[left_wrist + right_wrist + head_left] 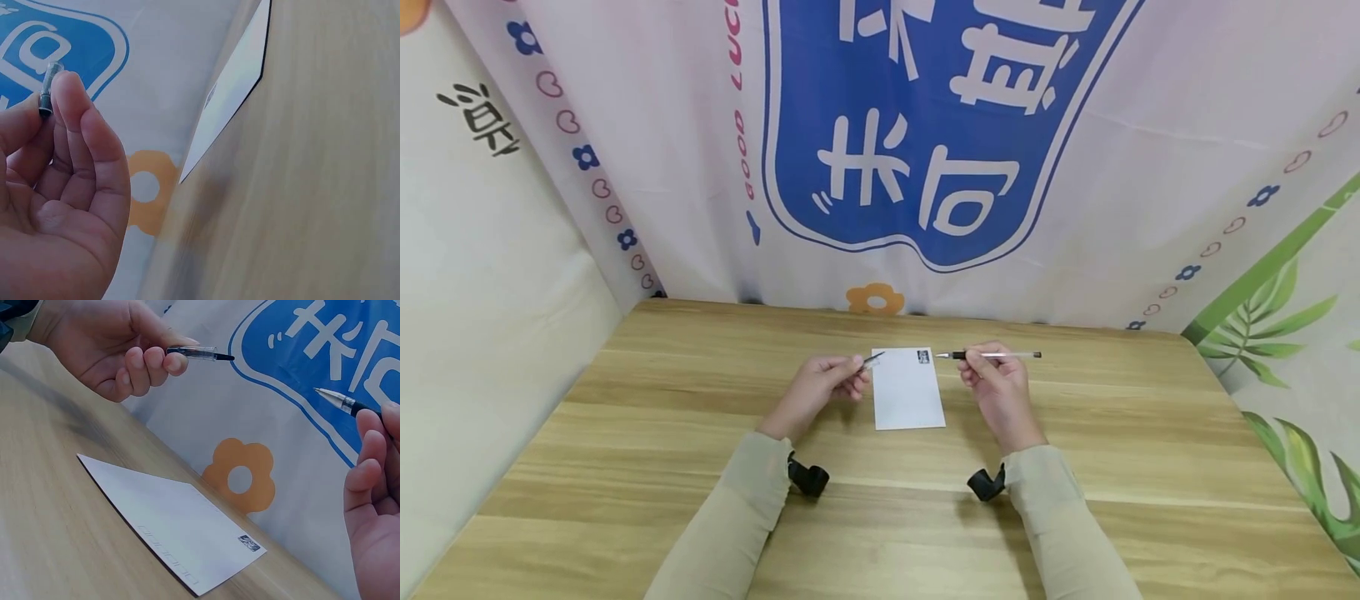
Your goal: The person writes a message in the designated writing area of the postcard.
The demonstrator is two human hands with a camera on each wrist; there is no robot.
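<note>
Having a pale cloth (490, 217) with dark lettering at the far left, beside a wood-grain tabletop (625, 475). Wearing a beige left sleeve (718, 521), with a black wrist mount (809, 479) at the cuff. Pinching a clear pen cap (195, 353) between thumb and fingers of the left hand (816, 386), holding it above the tabletop and pointing its dark end right. Having a white postcard (907, 393) lying on the tabletop between both hands, showing a small dark printed square (923, 357) at the upper right and a row of faint boxes (165, 553) along the near edge. Facing a curtain (688, 192) behind it, bearing a blue emblem (925, 117) with white characters and, lower down, an orange flower (857, 297). Gripping a clear-barrelled gel pen (1028, 355) in the right hand (1002, 390), pinching it near the black grip with thumb and fingers, aiming the bare tip (332, 398) left toward the cap, apart from it. Wearing a beige right sleeve (1067, 521) with a second mount (987, 484), having a leaf-printed cloth (1311, 450) at the far right.
</note>
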